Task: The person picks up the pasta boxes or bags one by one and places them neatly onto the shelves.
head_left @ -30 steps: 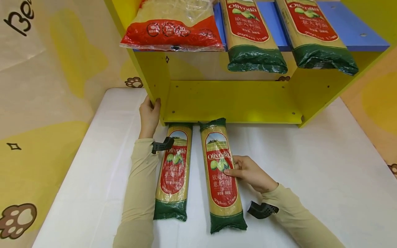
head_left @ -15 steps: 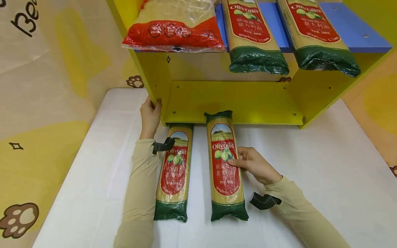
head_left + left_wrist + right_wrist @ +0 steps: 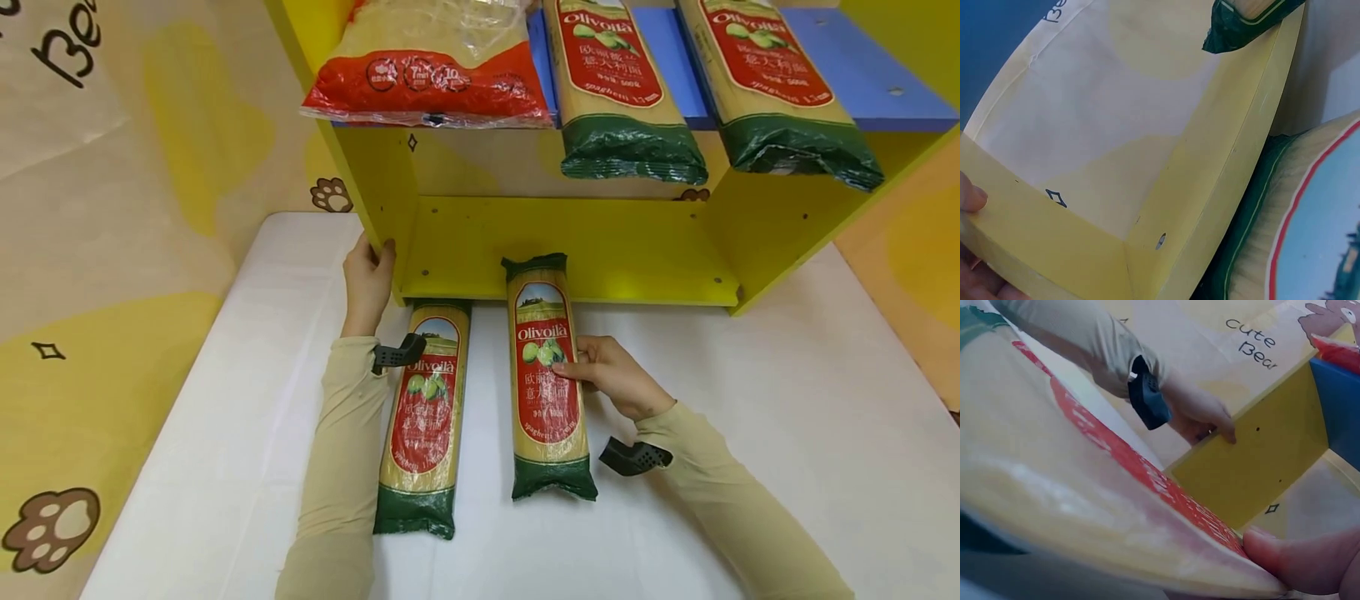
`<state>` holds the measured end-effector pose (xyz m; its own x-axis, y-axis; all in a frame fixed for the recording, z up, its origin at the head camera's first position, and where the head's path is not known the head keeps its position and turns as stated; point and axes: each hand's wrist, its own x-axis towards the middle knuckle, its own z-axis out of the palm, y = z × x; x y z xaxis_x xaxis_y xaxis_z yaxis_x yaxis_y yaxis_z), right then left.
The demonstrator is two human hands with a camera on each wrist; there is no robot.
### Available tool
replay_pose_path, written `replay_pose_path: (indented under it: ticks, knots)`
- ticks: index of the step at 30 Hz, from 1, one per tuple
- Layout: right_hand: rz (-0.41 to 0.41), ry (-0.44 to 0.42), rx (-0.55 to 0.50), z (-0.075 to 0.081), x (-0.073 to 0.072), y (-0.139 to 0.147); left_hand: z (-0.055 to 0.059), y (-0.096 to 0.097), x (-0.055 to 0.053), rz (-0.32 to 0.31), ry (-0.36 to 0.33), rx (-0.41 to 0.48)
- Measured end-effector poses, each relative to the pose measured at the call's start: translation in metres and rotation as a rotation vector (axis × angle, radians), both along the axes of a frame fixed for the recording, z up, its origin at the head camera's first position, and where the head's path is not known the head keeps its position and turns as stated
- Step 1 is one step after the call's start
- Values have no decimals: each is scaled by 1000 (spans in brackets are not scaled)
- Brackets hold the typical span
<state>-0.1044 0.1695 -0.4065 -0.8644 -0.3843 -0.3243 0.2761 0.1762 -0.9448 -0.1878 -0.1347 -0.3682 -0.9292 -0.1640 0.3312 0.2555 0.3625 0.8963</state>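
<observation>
My right hand (image 3: 618, 375) grips a packet of spaghetti (image 3: 547, 392) by its right edge, thumb on the red label. The packet's top end is over the front edge of the yellow bottom shelf (image 3: 637, 242). My left hand (image 3: 368, 279) holds the shelf unit's left side panel (image 3: 378, 179), and in the right wrist view its thumb lies on the panel's inner face. Just right of the left forearm a second spaghetti packet (image 3: 423, 417) lies on the white cloth, its top end by the unit's front edge. In the right wrist view the held packet (image 3: 1072, 481) fills the lower left.
On the blue upper shelf (image 3: 877, 67) lie a red and clear bag of noodles (image 3: 431, 75) and two more spaghetti packets (image 3: 622, 92) (image 3: 787, 92), their green ends jutting past the edge. A patterned wall covering (image 3: 150, 167) stands behind.
My right hand has pushed its spaghetti packet away from me, so the top end now overlaps the bottom shelf. The left hand stays on the side panel; the other packet has not moved.
</observation>
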Motion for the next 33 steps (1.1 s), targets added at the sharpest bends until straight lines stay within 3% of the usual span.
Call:
replay_pose_path:
  ticks: [3,11,24,33]
  knots:
    - [-10,0,15,-1,-5,0,-1,0,-1,-5,4,2]
    - [-38,26,74,2,-19,-4,-36,-13,-26,7,15,11]
    - [-129,50,154,-2,-46,-9,-35,-14,-26,1,22,-5]
    - [-191,203,239,-4,-61,-17,-33,-14,-25,4,23,-17]
